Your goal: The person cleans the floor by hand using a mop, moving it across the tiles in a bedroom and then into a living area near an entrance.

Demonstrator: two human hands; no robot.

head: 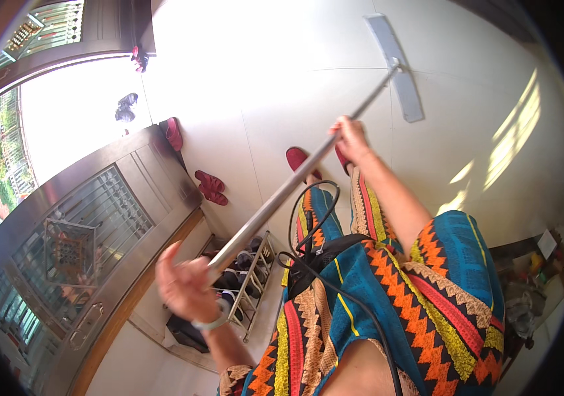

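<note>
A flat mop with a wide grey head (410, 96) rests on the pale tiled floor in front of me. Its long metal pole (282, 195) slants from the mop head down to the lower left. My right hand (352, 138) grips the lower part of this pole. Around the pole's top end is my left hand (188, 284), slightly blurred, with a finger raised and a pale band at the wrist. Red slippers (297, 157) are on my feet, between the pole and my patterned clothing. A black cable (356, 292) loops over a black waist pouch (306, 277).
A shoe rack (244, 277) holding several shoes stands below my left hand. The open door leaf (98, 237) is at left, with red slippers (211, 187) beside it. Dark shoes (126, 106) lie near the bright doorway. Bags and clutter (524, 302) sit at far right.
</note>
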